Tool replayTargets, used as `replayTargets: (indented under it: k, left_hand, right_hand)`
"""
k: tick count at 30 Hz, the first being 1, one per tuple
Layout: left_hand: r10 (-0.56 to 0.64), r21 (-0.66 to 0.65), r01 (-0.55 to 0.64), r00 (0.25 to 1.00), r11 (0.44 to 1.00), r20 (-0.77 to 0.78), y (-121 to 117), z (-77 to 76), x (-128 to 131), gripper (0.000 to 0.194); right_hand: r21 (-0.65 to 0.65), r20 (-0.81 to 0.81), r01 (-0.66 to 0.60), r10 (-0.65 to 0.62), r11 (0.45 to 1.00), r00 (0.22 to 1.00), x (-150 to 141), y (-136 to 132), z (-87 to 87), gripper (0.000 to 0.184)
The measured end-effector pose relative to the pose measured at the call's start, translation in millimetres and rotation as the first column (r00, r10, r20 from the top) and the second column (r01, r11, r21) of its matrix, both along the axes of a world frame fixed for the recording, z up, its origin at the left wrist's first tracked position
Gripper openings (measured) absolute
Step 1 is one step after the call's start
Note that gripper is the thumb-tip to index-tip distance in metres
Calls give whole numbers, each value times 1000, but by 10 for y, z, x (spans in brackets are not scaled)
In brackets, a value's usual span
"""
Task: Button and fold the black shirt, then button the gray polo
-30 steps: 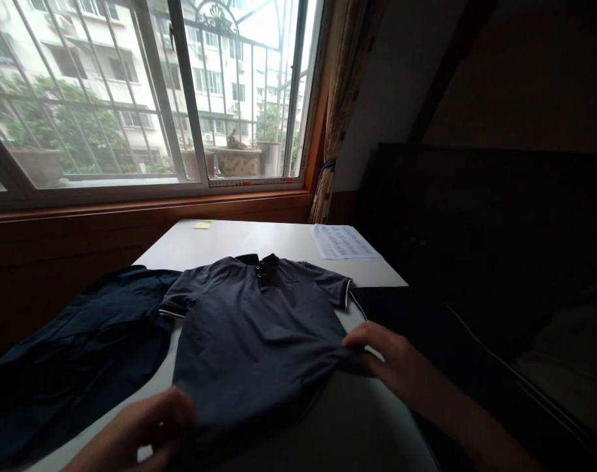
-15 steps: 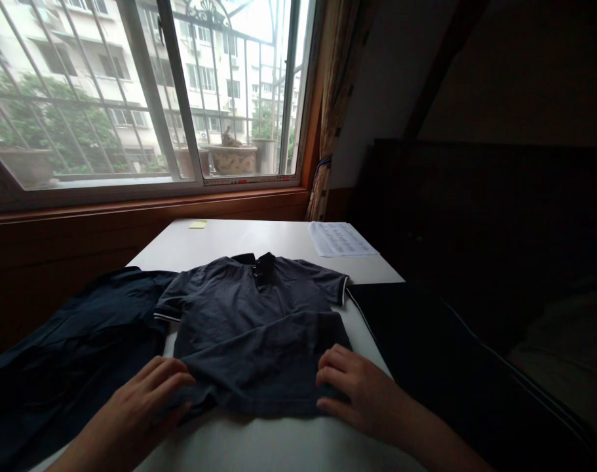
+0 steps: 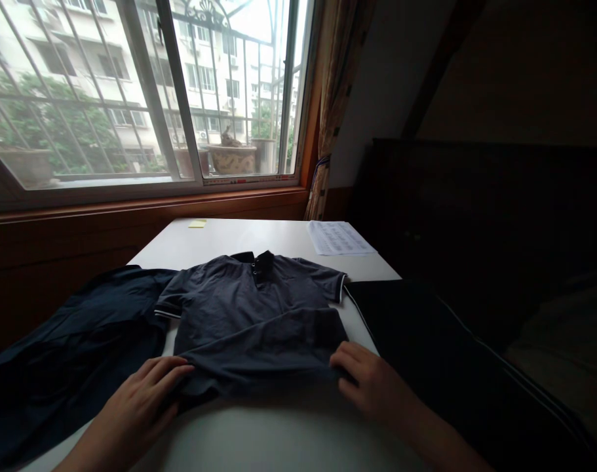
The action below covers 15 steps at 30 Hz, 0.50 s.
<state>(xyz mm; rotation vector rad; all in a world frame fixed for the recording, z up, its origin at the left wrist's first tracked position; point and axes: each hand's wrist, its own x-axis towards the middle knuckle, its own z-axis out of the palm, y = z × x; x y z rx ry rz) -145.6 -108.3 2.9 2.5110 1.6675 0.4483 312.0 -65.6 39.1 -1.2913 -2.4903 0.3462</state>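
A dark grey polo shirt (image 3: 259, 301) with black collar and white-edged sleeves lies front up, its collar toward the window. Its lower part is creased and drawn up, and the bottom edge is blurred. My left hand (image 3: 143, 396) is closed on the shirt's lower left corner, the thumb partly hidden below the fingers. At the lower right corner, my right hand (image 3: 364, 373) pinches the cloth between thumb and fingers.
The shirt lies on a white table (image 3: 244, 432). Dark navy clothing (image 3: 86, 334) hangs over its left edge; a black garment with white piping (image 3: 426, 341) covers the right. Printed sheets (image 3: 340, 237) and a yellow sticky note (image 3: 197, 223) lie at the back, below a window (image 3: 200, 98).
My right hand has moved slightly right and closed on the shirt's lower right corner. The bottom edge has been lifted and pulled up toward the collar. My left hand has stayed nearly in place.
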Motion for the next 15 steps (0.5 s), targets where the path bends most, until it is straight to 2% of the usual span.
replayTargets:
  k: [2, 5, 10, 15]
  left_hand:
    - [5, -22, -4, 1000, 1000, 21, -1, 27, -3, 43]
    - [25, -39, -24, 999, 999, 39, -5, 58, 25, 40]
    - [60, -31, -58, 997, 998, 56, 9, 73, 142, 33]
    - [124, -52, -120, 990, 991, 70, 74, 80, 205, 20]
  right_hand:
    - [-5, -136, 63, -63, 998, 989, 45, 28, 123, 28]
    - [12, -245, 137, -130, 990, 961, 83, 63, 283, 20]
    - [79, -325, 183, -148, 980, 934, 40, 128, 420, 16]
    - [181, -351, 183, -110, 966, 930, -10, 218, 543, 16]
